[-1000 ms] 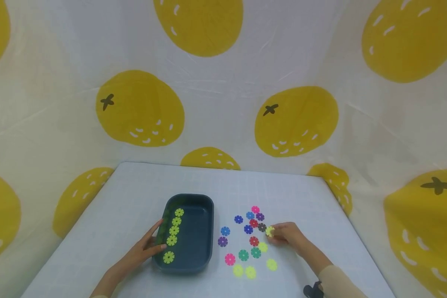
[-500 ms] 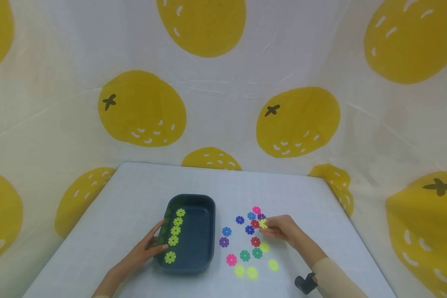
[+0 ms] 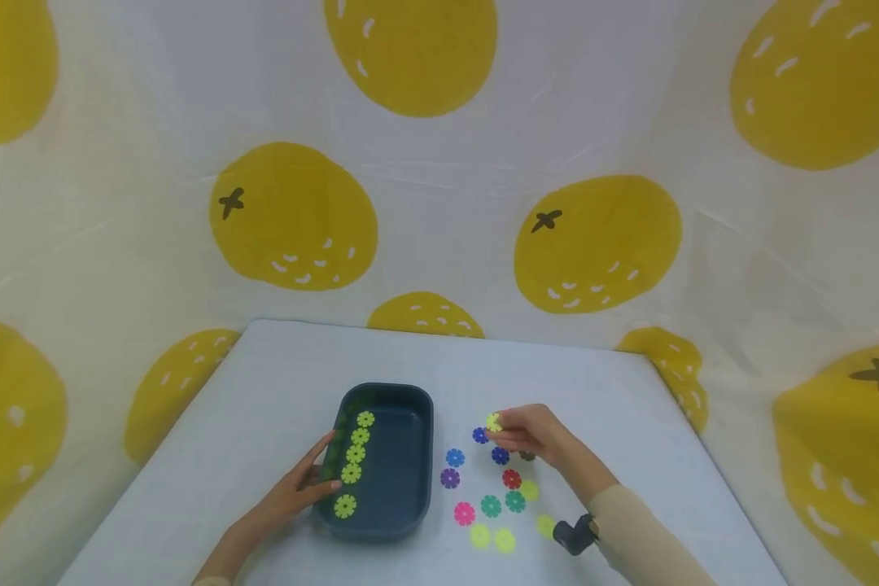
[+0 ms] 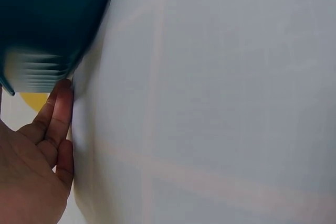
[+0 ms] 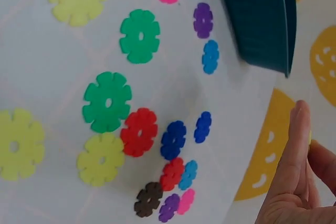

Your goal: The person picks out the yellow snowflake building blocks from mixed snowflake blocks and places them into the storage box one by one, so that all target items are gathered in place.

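A dark teal tray (image 3: 388, 533) stands left of centre on the table, with a column of several yellow flower-shaped plastic discs (image 3: 355, 453) along its left side. My left hand (image 3: 293, 488) holds the tray's left side, thumb over the rim and fingers against the outer wall. Between right thumb and fingers, I pinch another yellow flower-shaped disc (image 3: 494, 422). This right hand (image 3: 531, 431) is raised above the loose discs, right of the tray; the right wrist view shows only a sliver of the disc.
Scattered on the white table (image 3: 593, 382) are green discs (image 5: 140, 36), red discs (image 5: 139, 132), a brown disc (image 5: 148, 199), and blue, purple, pink and yellow ones. A lemon-print cloth (image 3: 439, 228) hangs behind the table.
My right hand has lifted the yellow disc and carried it left, towards the tray, from the right edge of the loose discs. The left hand stays at the tray; the head view has shifted slightly.
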A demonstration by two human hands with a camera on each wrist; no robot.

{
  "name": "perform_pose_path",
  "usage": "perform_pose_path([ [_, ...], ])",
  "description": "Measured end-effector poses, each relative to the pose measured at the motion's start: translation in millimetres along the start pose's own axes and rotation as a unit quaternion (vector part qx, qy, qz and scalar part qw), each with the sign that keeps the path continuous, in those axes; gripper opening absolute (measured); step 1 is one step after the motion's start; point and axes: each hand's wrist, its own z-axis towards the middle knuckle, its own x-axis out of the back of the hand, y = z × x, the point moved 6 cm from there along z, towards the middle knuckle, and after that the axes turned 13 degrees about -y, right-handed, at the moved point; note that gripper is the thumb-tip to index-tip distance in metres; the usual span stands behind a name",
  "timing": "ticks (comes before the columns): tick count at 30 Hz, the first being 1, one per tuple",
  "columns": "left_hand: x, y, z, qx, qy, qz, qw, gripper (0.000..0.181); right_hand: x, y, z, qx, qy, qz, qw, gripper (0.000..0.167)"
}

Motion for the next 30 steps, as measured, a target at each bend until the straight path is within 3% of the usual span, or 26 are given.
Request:
perform_pose_path([
  [8, -0.4, 0.3, -1.3, -0.021, -0.004, -0.023, 0.9995, 0.081, -37, -23, 16.0, 0.006, -0.031, 0.02, 0.9993, 0.035],
  [20, 1.1, -0.6, -0.6, -0.017, 0.006, -0.009, 0.9998, 0.082, -102, -59, 44.0, 0.016, -0.086, 0.044, 0.9952, 0.033],
  [30, -0.6, -0.8, 0.0, -0.015, 0.003, -0.022, 0.9996, 0.081, -139, -64, 70.6, 0.003, -0.092, 0.079, 0.9926, 0.034],
])
